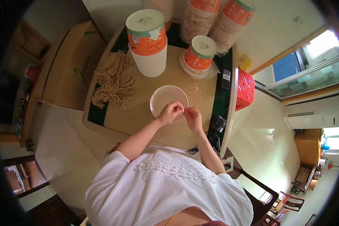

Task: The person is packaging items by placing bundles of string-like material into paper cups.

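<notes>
My left hand [171, 112] and my right hand [193, 118] meet over the near right rim of a round white container [162, 95]. Each has its thumb and fingers pinched together, fingertips almost touching. Whatever lies between them is too small to make out. The container stands open side up on a brown board [143, 122]. Left of it lie loose bundles of tan cord [115, 81]. Several small pinkish bits [196, 89] are scattered on the board to its right.
Behind stand a tall stack of upturned paper buckets [148, 56], a shorter bagged stack [199, 56] and more wrapped stacks [200, 19]. A phone-like device [225, 79] and a small black device [219, 123] lie along the right edge. A cardboard box [69, 67] is at left, a red stool [245, 89] at right.
</notes>
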Demonstrator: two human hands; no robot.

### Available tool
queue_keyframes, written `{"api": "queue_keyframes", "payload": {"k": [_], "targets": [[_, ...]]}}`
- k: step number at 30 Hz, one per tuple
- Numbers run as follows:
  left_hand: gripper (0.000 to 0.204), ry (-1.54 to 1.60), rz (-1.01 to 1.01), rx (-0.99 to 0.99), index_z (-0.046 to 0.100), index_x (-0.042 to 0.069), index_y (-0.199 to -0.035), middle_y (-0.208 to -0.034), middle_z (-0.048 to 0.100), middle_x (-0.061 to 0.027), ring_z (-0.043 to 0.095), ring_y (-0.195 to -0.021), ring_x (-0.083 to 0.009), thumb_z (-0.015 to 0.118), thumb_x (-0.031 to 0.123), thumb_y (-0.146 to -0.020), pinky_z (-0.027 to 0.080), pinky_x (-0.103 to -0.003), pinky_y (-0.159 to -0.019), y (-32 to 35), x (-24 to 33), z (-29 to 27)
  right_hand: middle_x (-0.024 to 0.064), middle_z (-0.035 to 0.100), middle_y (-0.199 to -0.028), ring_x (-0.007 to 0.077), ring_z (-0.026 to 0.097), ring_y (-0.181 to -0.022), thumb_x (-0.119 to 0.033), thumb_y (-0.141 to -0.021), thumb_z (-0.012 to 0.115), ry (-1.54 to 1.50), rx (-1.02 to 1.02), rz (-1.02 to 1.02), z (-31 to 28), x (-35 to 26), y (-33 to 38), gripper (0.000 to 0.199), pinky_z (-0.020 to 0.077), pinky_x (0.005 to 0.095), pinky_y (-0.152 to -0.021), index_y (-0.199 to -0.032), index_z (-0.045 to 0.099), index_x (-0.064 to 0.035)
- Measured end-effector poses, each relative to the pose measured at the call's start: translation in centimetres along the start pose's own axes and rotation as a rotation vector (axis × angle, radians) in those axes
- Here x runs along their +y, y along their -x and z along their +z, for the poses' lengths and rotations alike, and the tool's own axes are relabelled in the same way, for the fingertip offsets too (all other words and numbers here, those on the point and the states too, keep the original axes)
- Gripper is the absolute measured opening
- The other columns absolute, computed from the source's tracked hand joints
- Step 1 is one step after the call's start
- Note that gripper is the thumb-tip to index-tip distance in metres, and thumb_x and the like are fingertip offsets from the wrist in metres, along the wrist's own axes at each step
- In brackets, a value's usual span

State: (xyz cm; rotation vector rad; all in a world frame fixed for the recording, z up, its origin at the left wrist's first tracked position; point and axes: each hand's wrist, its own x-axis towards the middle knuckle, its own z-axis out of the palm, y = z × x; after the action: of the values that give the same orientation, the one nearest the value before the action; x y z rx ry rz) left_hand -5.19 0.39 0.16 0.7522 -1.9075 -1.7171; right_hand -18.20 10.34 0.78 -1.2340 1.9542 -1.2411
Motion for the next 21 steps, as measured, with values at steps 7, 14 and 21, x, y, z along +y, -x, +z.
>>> {"api": "queue_keyframes", "payload": {"k": [7, 14, 21], "targets": [[0.005, 0.196, -0.057, 0.046, 0.058, 0.004, -0.086, -0.078, 0.057, 0.0022, 0.051, -0.067, -0.0048, 0.062, 0.007, -0.084, 0.042, -0.020, -0.060, -0.3, -2.3, 0.5, 0.0087, 0.055, -0.073, 0.0168, 0.054, -0.064, -0.006, -0.079, 0.066, -0.024, 0.003, -0.013, 0.2, -1.1, 0.0, 0.009, 0.0435, 0.0268, -0.059, -0.087, 0.067, -0.0027], [0.010, 0.404, -0.587, 0.091, 0.059, 0.008, -0.087, -0.075, 0.060, 0.0013, 0.054, -0.064, -0.0056, 0.066, 0.006, -0.079, 0.037, -0.020, -0.045, -0.8, 0.2, -0.1, 0.0072, 0.054, -0.072, 0.0159, 0.052, -0.062, -0.007, -0.079, 0.068, 0.041, 0.167, -0.088, 1.1, -1.9, 1.3, 0.008, 0.0416, 0.0263, -0.055, -0.087, 0.069, -0.0054], [0.010, 0.367, -0.595, 0.128, 0.059, 0.009, -0.086, -0.074, 0.061, 0.0006, 0.053, -0.059, -0.0053, 0.066, 0.009, -0.079, 0.033, -0.019, -0.043, -0.7, -0.3, 0.1, 0.0067, 0.055, -0.073, 0.0225, 0.054, -0.067, -0.010, -0.077, 0.068, 0.134, 0.231, -0.107, 1.9, -1.4, 1.8, 0.011, 0.0418, 0.0342, -0.062, -0.088, 0.070, -0.0107]]}}
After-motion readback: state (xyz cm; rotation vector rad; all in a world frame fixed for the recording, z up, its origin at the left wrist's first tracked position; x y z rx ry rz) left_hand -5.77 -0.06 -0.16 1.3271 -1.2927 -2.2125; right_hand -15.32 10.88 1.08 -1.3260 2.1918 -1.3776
